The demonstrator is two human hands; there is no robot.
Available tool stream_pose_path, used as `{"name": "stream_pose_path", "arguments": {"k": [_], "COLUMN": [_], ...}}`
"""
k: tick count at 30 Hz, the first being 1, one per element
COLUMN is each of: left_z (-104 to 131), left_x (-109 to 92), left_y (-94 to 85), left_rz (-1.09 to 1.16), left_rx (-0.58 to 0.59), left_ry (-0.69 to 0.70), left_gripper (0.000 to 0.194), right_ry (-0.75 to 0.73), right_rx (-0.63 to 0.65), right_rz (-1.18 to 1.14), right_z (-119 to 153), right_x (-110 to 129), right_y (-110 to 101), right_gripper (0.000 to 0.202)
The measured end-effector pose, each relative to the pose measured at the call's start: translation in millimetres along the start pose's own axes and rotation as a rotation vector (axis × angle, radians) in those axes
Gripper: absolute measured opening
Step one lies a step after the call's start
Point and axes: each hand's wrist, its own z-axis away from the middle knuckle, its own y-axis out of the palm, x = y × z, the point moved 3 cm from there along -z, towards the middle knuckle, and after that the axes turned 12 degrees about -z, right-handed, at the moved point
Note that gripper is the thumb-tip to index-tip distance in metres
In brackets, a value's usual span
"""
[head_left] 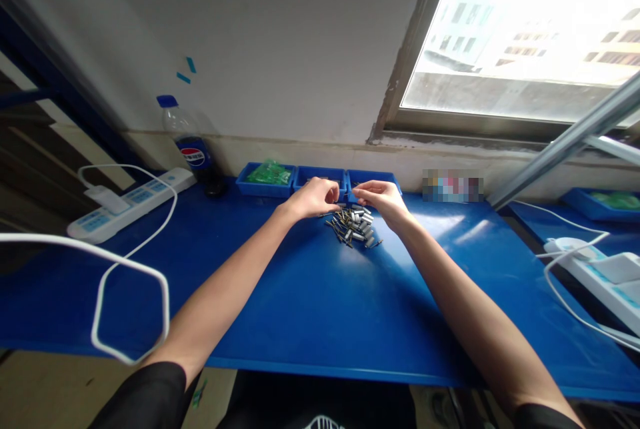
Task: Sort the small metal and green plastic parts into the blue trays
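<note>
My left hand (314, 198) is over the front of the middle blue bin (299, 179), fingers curled in toward the thumb. Whatever it may hold is hidden. Facing it, my right hand (381, 198) pinches thumb and fingertips together by the right blue bin (390, 180); anything between them is too small to name. Just below both hands, a loose pile of small metal parts (354, 224) lies on the blue table (320, 309). Some are silvery cylinders, others thin, dark or brass-coloured pins.
A left blue bin (241, 184) holds green pieces (270, 172). Farther left stand a cola bottle (193, 146) and a white power strip (133, 206), whose white cable (167, 302) loops near my left forearm. Another power strip (600, 266) is at right, near a slanting metal bar (565, 142).
</note>
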Motion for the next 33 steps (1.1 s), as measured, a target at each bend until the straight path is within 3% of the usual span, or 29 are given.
{"name": "stream_pose_path", "arguments": {"k": [3,5,17,26,33], "left_z": [1.9,3.0,3.8,1.3,-4.4], "left_x": [7.1,8.5,4.4,-4.3,-7.7], "left_y": [6.7,10.7,17.0,9.8,0.2], "left_rz": [-0.160,-0.214,-0.258,0.056,0.381], "left_rx": [0.154,0.209,0.228,0.115,-0.126], "left_ry": [-0.036,-0.044,-0.030,0.080,0.053], "left_gripper": [0.017,0.018,0.030,0.035,0.015], "right_ry": [-0.091,-0.093,-0.037,-0.024,0.064], "right_rx": [-0.240,-0.293,-0.205,-0.176,-0.042], "right_rz": [0.036,0.020,-0.065,-0.048,-0.024], "right_z": [-2.5,-3.7,-5.1,-4.0,-3.2], "right_x": [0.3,-0.9,-1.3,-0.3,-0.7], "right_y": [-11.0,-15.6,-10.1,-6.7,-2.1], "right_gripper": [0.030,0.033,0.026,0.022,0.021]}}
